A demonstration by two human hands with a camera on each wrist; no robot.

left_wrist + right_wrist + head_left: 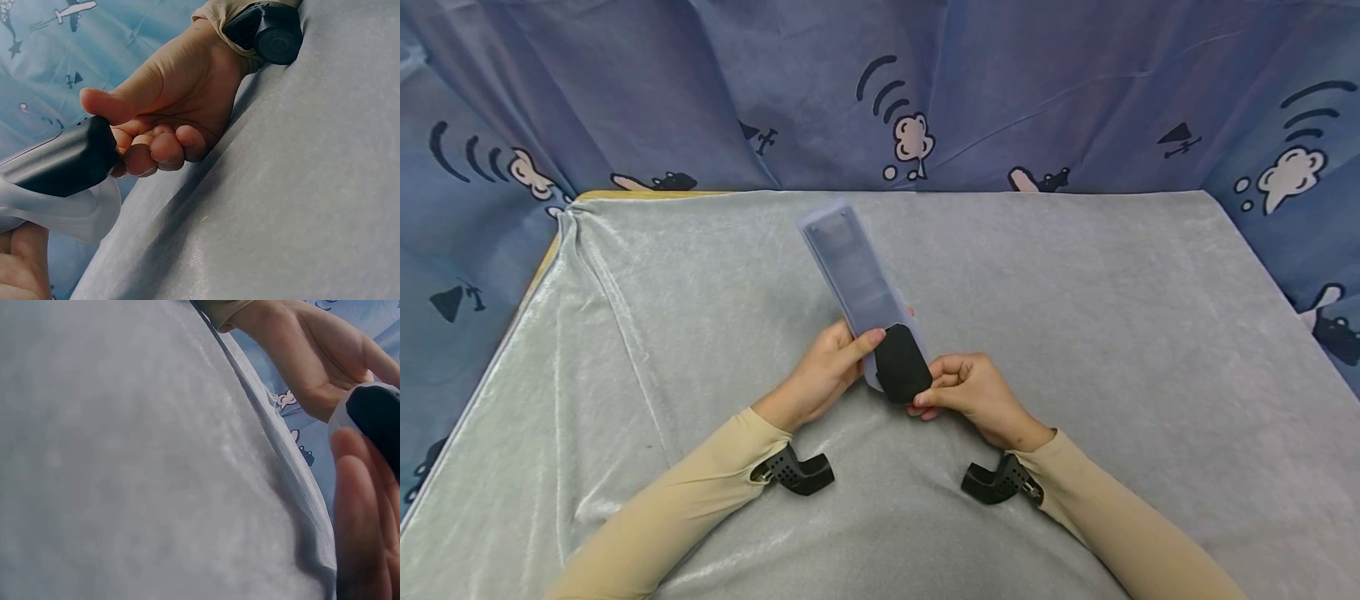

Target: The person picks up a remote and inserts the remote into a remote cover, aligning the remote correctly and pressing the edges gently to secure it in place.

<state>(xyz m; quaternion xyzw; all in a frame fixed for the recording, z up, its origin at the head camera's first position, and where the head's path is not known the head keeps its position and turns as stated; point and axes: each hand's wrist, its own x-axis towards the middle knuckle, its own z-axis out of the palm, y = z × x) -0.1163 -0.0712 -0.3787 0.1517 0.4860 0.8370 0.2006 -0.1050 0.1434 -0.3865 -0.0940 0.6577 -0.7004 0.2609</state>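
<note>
I can read no text, label, brand, number or sign, neither on the clear box (846,262) and black piece (902,364) I hold over the worktop (1112,292) nor on the curtain (1037,92) beyond it.

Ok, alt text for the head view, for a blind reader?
A person's left hand grips a long translucent case while their right hand pinches the corner of a black object at the case's near end. Below is a grey cloth; behind, patterned blue fabric.

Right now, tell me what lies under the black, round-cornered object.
The near end of a long translucent plastic case; the black object hides the part directly beneath.
</note>
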